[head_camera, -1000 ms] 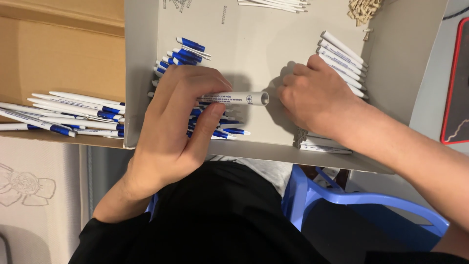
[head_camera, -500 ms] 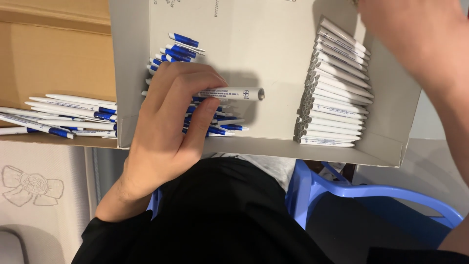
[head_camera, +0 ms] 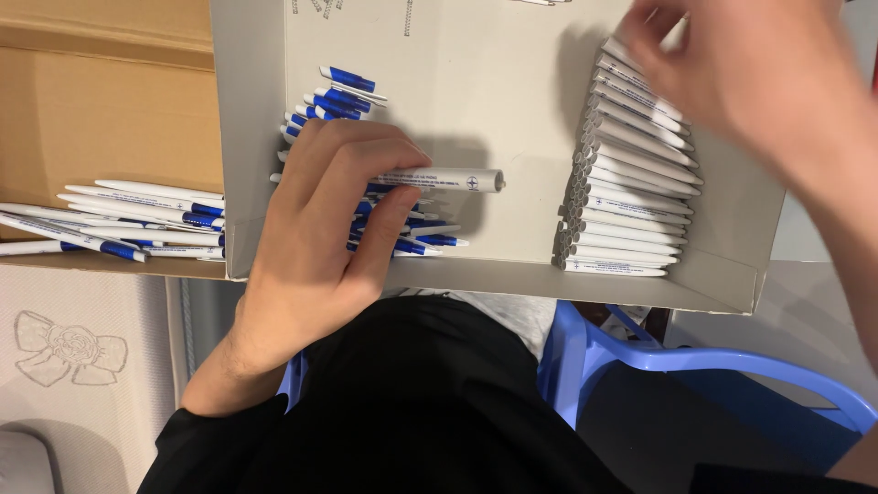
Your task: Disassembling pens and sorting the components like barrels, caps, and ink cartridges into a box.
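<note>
A shallow white cardboard tray holds a loose heap of blue-and-white pens at its left side and a neat stack of white pen barrels at its right. The left hand rests over the heap, its fingers clamped on a single white pen barrel that lies level, pointing toward the stack. The right hand hangs blurred above the stack's far end; whether its fingers are apart or together cannot be told. More pens lie in a brown cardboard box beside the tray. Below, a blue plastic chair shows
</note>
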